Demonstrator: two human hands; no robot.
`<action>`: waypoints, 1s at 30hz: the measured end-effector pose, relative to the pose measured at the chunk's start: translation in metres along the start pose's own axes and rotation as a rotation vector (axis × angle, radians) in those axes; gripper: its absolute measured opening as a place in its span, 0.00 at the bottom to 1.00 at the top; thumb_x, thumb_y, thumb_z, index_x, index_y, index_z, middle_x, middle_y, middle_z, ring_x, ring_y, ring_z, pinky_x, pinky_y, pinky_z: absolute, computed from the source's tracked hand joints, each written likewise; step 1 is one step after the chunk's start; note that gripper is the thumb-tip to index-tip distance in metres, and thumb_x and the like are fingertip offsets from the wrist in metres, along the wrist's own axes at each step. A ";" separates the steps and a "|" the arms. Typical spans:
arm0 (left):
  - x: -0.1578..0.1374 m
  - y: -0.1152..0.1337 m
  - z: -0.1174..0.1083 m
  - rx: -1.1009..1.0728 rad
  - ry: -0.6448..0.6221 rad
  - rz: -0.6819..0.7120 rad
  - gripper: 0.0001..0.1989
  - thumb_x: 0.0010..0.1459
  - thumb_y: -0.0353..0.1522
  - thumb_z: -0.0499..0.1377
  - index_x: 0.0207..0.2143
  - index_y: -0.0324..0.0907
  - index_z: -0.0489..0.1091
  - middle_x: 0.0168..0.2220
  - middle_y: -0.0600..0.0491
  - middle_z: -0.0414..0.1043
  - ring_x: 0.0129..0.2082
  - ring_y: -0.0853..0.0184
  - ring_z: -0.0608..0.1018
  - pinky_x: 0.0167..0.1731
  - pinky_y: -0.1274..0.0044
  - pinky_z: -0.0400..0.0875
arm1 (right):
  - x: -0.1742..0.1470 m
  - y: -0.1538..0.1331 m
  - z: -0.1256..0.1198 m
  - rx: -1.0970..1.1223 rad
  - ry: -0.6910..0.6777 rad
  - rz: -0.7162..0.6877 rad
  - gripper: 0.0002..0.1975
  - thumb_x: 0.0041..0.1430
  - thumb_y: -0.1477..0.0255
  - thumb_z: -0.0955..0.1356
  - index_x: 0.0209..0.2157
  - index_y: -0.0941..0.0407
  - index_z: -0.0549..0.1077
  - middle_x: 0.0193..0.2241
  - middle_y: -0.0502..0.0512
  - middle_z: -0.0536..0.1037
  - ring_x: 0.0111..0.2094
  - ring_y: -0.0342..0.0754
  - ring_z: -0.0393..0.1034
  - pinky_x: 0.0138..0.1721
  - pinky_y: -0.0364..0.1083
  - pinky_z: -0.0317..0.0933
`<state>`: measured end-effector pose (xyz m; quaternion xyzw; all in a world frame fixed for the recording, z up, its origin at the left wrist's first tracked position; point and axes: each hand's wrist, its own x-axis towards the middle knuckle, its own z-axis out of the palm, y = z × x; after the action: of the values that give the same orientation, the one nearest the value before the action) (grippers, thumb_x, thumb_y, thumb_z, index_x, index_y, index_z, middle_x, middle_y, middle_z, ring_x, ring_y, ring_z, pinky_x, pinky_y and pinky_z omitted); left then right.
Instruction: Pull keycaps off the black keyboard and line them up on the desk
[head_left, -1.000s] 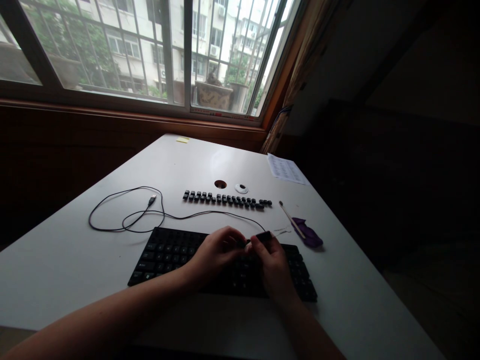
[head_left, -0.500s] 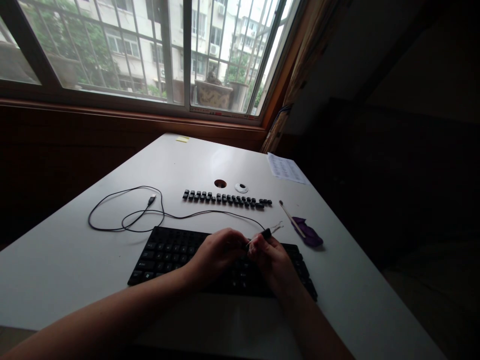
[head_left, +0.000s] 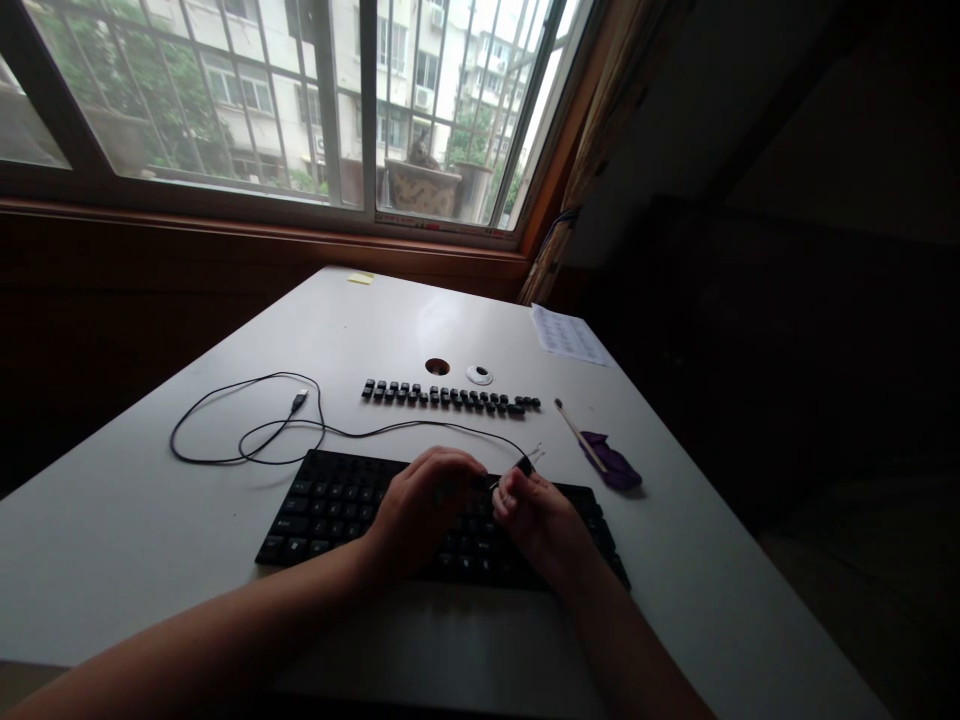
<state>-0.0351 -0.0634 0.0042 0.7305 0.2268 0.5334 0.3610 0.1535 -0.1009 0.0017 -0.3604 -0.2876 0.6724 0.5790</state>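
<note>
A black keyboard [head_left: 345, 505] lies on the white desk, and both my hands are over its middle and right part. My left hand [head_left: 427, 505] is closed, with a small black keycap [head_left: 478, 482] at its fingertips. Close by on the right, my right hand [head_left: 536, 510] is wrapped round a keycap puller [head_left: 523, 466], whose dark body and thin wire ends stick out past the fingers. The keys beneath my hands are partly hidden. Beyond the keyboard, loose black keycaps [head_left: 450, 397] stand in rows on the desk.
A black USB cable [head_left: 281, 425] loops across the left of the desk [head_left: 150, 530]. On the right, a swab-like stick [head_left: 581, 437] rests on a purple cloth [head_left: 613, 465]. Farther back are a round hole [head_left: 437, 367], its white cover [head_left: 480, 375], a printed sheet [head_left: 570, 335] and a yellow note [head_left: 361, 278].
My hands have drawn slightly apart, the left one shifting left with the keycap. The puller in my right hand has turned a little. The whole view has shifted slightly.
</note>
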 end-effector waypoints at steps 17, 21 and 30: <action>0.006 -0.011 0.000 -0.132 -0.080 -0.309 0.06 0.59 0.30 0.63 0.40 0.40 0.72 0.40 0.51 0.71 0.40 0.66 0.78 0.44 0.73 0.77 | -0.014 -0.025 -0.031 -0.623 0.178 -0.356 0.13 0.63 0.65 0.68 0.48 0.50 0.71 0.35 0.52 0.78 0.38 0.51 0.74 0.43 0.51 0.65; 0.004 -0.015 0.001 -0.098 -0.090 -0.308 0.06 0.58 0.28 0.63 0.39 0.40 0.71 0.39 0.51 0.71 0.40 0.66 0.77 0.44 0.73 0.76 | -0.013 -0.025 -0.033 -0.769 0.172 -0.363 0.05 0.62 0.68 0.66 0.36 0.53 0.74 0.32 0.52 0.78 0.34 0.49 0.72 0.40 0.48 0.64; 0.005 -0.013 0.001 -0.019 -0.121 -0.247 0.05 0.58 0.27 0.63 0.38 0.40 0.72 0.37 0.51 0.71 0.37 0.67 0.76 0.39 0.75 0.75 | -0.004 -0.021 0.000 -1.125 0.078 -0.400 0.10 0.59 0.65 0.71 0.41 0.52 0.78 0.34 0.51 0.76 0.34 0.48 0.69 0.38 0.46 0.62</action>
<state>-0.0322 -0.0517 -0.0031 0.7245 0.2878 0.4420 0.4437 0.1654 -0.1017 0.0194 -0.5748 -0.6405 0.2810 0.4247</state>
